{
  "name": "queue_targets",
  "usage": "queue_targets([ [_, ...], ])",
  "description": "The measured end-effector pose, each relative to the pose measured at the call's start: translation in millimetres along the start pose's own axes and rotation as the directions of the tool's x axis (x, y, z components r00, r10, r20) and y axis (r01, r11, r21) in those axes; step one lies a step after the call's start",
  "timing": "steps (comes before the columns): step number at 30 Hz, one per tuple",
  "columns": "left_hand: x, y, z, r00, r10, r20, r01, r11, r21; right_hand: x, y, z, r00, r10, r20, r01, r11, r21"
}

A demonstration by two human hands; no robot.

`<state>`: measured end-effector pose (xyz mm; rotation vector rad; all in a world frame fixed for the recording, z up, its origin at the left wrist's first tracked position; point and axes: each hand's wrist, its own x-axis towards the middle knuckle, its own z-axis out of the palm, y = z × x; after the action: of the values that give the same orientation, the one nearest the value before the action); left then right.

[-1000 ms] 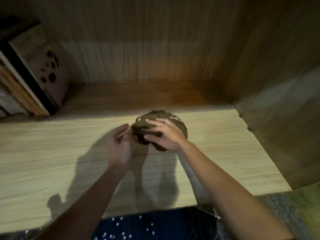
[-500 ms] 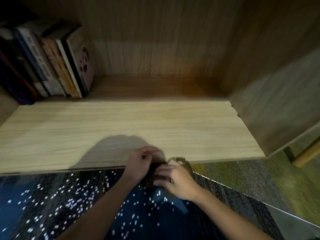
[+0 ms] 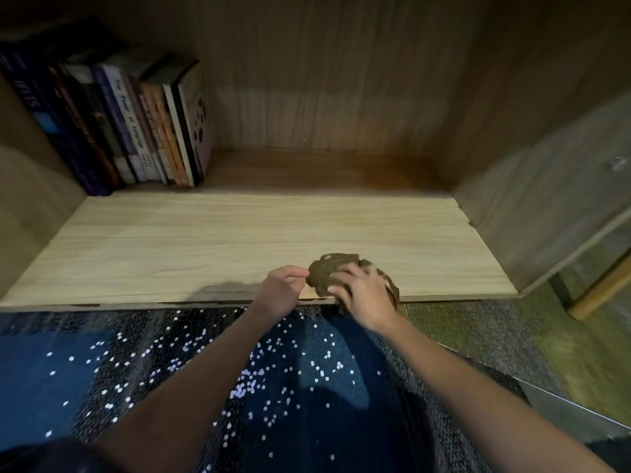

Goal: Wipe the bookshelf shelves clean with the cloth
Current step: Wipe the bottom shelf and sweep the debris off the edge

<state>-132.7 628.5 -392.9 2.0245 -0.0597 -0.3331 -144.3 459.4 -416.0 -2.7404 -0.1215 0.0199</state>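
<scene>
A crumpled dark brown cloth (image 3: 329, 269) lies on the light wooden shelf (image 3: 205, 240), right at its front edge. My right hand (image 3: 362, 295) lies over the cloth with curled fingers gripping it. Just left of it, my left hand (image 3: 281, 288) has its fingers bent and pinches the cloth's left edge. The part of the cloth under my right hand is hidden.
Several books (image 3: 136, 124) stand upright at the shelf's back left. Wooden side walls (image 3: 532, 186) and a back panel enclose the shelf. Below the front edge is dark blue speckled fabric (image 3: 191, 367), with greenish floor (image 3: 532, 339) and a wooden leg (image 3: 601, 291) at right.
Both hands drew the cloth from mid-shelf to below the front edge, then back up onto the edge. The view pulled back, showing more books.
</scene>
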Motion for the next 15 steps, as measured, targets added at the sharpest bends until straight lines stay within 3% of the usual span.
queue_targets([
  [2,-2.6,-4.2,1.7,0.998,-0.053,0.032,0.054,0.998,-0.021,-15.1,-7.9,7.9,0.997,-0.064,0.032,0.064,0.998,0.001],
  [5,-8.4,-6.1,3.7,0.991,-0.115,0.065,0.120,0.991,-0.066,-29.2,-14.7,10.8,0.979,-0.158,0.132,0.126,0.967,0.222],
  [10,-14.4,-2.2,5.9,0.947,-0.262,0.184,0.300,0.927,-0.224,-42.8,-15.8,10.9,0.997,-0.040,0.065,0.009,0.909,0.417],
  [12,-13.3,-1.3,3.5,0.939,-0.262,0.221,0.309,0.926,-0.216,-48.3,-19.1,8.5,0.991,-0.059,0.121,-0.007,0.873,0.487],
  [15,-11.4,3.7,-6.1,0.961,-0.185,0.204,0.209,0.972,-0.107,-51.2,-17.1,-4.6,0.959,-0.091,0.267,-0.075,0.831,0.551],
])
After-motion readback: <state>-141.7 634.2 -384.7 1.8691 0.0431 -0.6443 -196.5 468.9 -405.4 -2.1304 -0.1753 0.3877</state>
